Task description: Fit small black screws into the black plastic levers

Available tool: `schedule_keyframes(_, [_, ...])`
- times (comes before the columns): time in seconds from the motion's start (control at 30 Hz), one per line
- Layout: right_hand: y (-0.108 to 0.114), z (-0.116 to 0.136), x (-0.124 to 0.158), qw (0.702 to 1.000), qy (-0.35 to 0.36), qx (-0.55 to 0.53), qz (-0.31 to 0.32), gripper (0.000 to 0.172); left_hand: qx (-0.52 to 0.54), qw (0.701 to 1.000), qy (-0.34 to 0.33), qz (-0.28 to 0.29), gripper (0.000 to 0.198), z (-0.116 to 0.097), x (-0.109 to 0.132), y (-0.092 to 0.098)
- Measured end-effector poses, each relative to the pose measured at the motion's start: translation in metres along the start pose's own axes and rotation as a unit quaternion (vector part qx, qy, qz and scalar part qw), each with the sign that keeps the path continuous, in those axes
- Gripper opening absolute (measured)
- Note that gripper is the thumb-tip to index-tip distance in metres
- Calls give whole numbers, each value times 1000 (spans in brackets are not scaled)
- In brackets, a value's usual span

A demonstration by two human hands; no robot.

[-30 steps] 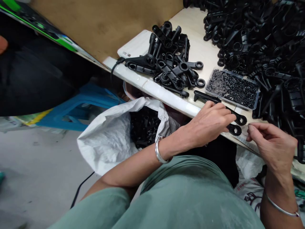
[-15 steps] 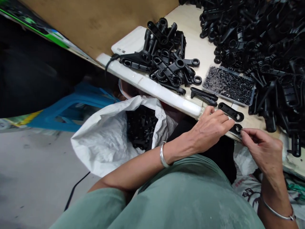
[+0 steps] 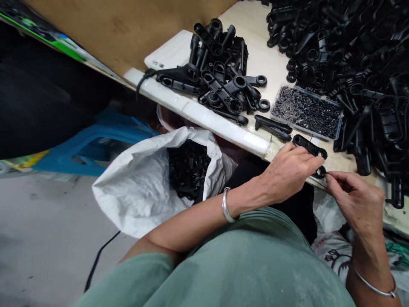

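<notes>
At the table's front edge, my left hand (image 3: 289, 172) is closed over a black plastic part, its fingers hiding most of it. The ring-shaped end of that black part (image 3: 319, 172) shows between my hands. My right hand (image 3: 356, 198) pinches with thumb and forefinger right beside this ring end; whatever is between the fingertips is too small to name. Just beyond my left fingers lies another black arm-shaped part (image 3: 305, 144). Behind it stands a clear box (image 3: 338, 133) full of small dark pieces.
A pile of black parts (image 3: 220, 81) lies left on the table (image 3: 255, 42), and a larger heap (image 3: 351, 55) covers the right. An open white sack (image 3: 137, 187) with black parts stands below the edge, near a blue stool (image 3: 73, 145).
My left hand has moved slightly right, its fingers now nearer the ring end and partly over the black part beyond. My right hand has shifted a little right.
</notes>
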State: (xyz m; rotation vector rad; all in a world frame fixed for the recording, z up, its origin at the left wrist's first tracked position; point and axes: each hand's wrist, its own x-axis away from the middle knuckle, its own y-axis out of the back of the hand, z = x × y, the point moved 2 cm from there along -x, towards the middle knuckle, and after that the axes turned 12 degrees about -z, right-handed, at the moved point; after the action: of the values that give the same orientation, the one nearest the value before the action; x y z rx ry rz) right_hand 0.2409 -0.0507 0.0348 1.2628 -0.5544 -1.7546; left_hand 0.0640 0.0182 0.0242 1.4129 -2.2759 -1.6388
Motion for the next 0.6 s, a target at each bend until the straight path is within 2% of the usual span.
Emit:
schedule_keyframes(0.23, [-2, -5, 11, 995, -81, -38, 36, 19, -35, 998, -20, 51, 23, -6, -19, -5])
schedule_keyframes(0.4, [-4, -10, 15, 987, -132, -69, 59, 21, -34, 997, -18, 66, 23, -7, -19, -7])
schedule_keyframes(0.6, [-6, -10, 15, 981, -157, -91, 63, 22, -15, 996, 2, 87, 21, -5, -18, -11])
